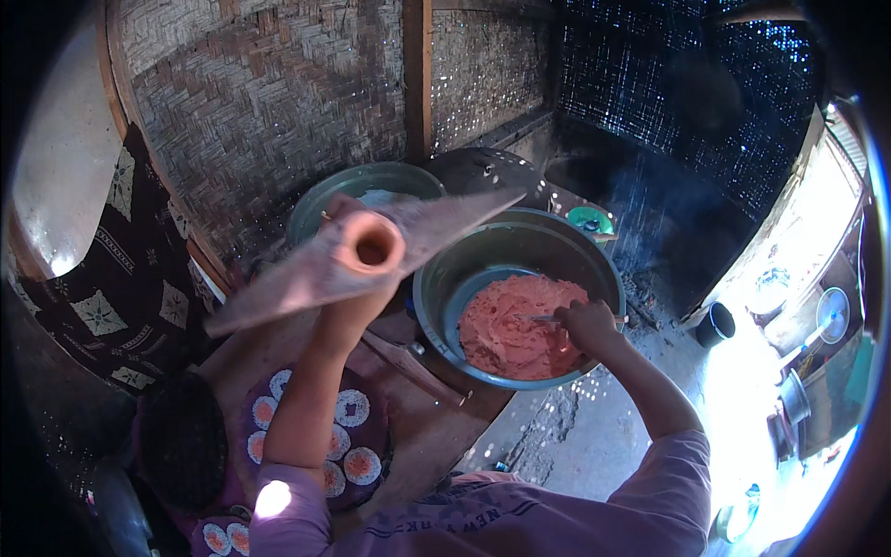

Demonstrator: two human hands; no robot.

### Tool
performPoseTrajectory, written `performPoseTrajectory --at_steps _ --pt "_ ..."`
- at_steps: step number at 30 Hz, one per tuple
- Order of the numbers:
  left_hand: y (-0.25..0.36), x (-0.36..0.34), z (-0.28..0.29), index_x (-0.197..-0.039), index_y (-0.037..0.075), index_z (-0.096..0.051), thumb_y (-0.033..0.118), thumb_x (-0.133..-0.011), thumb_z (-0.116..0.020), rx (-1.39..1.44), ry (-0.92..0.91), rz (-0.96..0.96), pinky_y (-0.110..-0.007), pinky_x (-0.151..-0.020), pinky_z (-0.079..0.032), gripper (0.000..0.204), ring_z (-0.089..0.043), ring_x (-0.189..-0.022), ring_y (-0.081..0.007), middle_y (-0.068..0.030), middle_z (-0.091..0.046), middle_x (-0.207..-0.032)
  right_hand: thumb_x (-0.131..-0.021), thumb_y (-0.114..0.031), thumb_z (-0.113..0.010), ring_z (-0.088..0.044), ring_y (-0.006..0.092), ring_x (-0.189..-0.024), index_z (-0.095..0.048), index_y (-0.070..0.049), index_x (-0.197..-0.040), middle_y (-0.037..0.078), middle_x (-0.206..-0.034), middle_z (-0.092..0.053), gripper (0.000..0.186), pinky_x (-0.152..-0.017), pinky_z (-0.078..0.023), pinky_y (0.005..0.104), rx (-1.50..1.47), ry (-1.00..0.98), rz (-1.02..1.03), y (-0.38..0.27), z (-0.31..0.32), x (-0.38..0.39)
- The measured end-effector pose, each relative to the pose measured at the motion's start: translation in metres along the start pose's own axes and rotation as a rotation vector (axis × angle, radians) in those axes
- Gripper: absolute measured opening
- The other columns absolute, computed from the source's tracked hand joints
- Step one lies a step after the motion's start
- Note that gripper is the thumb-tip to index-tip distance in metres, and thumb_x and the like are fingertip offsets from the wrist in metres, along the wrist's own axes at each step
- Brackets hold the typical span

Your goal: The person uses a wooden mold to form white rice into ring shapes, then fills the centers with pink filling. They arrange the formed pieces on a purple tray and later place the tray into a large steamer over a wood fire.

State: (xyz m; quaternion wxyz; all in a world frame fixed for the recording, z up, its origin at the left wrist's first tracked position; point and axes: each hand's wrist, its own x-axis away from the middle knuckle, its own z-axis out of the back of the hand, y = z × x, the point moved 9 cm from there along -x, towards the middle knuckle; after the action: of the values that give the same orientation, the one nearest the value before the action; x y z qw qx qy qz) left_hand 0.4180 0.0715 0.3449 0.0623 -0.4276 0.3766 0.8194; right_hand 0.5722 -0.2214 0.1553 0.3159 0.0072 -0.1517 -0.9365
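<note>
Woven bamboo wall (269,84) across the upper left, green basin (520,243) right of centre
Within the rim, room spreads left of the right hand (590,327), clamped on a thin utensil (543,318) dipped in pink dough (501,336); the left hand (360,299), partly hidden, grips a tubed board (347,245) overlapping the rim's upper left

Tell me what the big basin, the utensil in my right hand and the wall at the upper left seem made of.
Basin: smooth, softly shiny, probably plastic, though metal is possible. Utensil: pale grey and thin, perhaps smooth metal, but little shows. Wall: matte, likely bamboo strips, by its weave.
</note>
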Motion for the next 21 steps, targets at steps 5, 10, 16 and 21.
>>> performPoseTrajectory --at_steps 5,10,16,21 --pt "0.041 0.011 -0.035 -0.080 0.012 -0.060 0.017 -0.063 -0.074 -0.584 -0.135 -0.503 -0.038 -0.073 -0.047 0.023 -0.056 -0.084 -0.0252 -0.0065 -0.054 -0.082 -0.083 -0.019 -0.060 -0.071 0.0255 -0.081 -0.070 -0.017 -0.098 0.009 -0.085 -0.071 0.018 -0.069 -0.055 0.0409 0.040 0.047 0.003 0.040 0.035 -0.002" --pt "0.009 0.031 -0.067 -0.074 0.012 -0.056 0.022 -0.063 -0.073 -0.568 -0.201 -0.555 -0.036 -0.065 -0.047 0.022 -0.057 -0.076 -0.0240 -0.0055 -0.052 -0.076 -0.077 -0.021 -0.063 -0.070 0.0287 -0.081 -0.072 -0.014 -0.088 0.012 -0.084 -0.071 0.016 -0.071 -0.055 0.0414 0.068 -0.080 0.158 0.040 0.017 -0.024" --pt "-0.009 0.041 -0.094 -0.074 0.012 -0.052 0.024 -0.063 -0.071 -0.575 -0.218 -0.504 -0.037 -0.059 -0.047 0.025 -0.058 -0.069 -0.0258 -0.0063 -0.051 -0.074 -0.081 -0.029 -0.061 -0.070 0.0301 -0.082 -0.072 -0.013 -0.089 0.013 -0.085 -0.071 0.021 -0.073 -0.054 0.0441 -0.087 -0.110 0.243 -0.003 -0.002 -0.023" --pt "-0.004 0.043 -0.100 -0.074 0.013 -0.052 0.024 -0.066 -0.068 -0.661 -0.222 -0.635 -0.036 -0.056 -0.046 0.021 -0.058 -0.067 -0.0228 -0.0042 -0.050 -0.072 -0.091 -0.035 -0.053 -0.069 0.0303 -0.085 -0.071 -0.011 -0.097 0.014 -0.090 -0.070 0.030 -0.075 -0.054 0.0453 -0.189 -0.130 0.205 0.002 0.013 -0.003"
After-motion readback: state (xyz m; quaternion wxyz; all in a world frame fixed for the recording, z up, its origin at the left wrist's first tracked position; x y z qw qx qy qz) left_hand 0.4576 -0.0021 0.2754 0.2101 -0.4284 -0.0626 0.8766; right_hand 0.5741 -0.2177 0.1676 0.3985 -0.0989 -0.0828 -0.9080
